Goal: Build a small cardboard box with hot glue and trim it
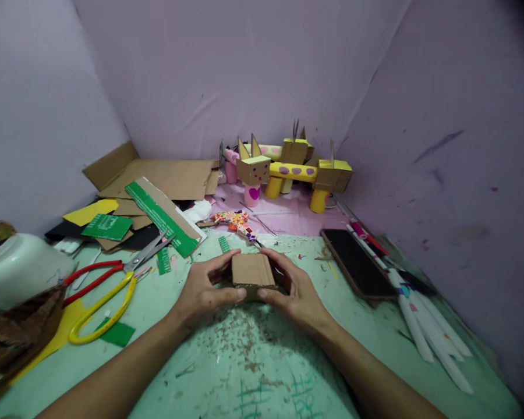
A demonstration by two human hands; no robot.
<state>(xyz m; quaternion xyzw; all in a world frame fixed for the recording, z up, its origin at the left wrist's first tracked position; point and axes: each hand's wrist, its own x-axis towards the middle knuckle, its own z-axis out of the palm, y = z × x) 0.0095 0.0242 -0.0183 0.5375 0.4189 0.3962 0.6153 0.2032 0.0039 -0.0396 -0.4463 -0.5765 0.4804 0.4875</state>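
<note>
Between both hands, at the middle of the green table (179, 378), is a small brown cardboard box (252, 269). My left hand (207, 286) grips its left side, thumb on the near face. On the right side, my right hand (294, 286) holds it the same way. The box's underside and far face are hidden. Just beyond the hands lies a glue gun (236, 221) with a colourful patterned cover. To the left rest large scissors (128, 267) with one red and one yellow handle, blades apart.
Cardboard animal figures (297, 171) stand at the back by the wall. Cardboard sheets (157, 177) and a green-printed strip (163, 218) lie back left. A white container (21, 273) stands at the left edge. A phone (358, 262) and several white markers (428, 326) lie right.
</note>
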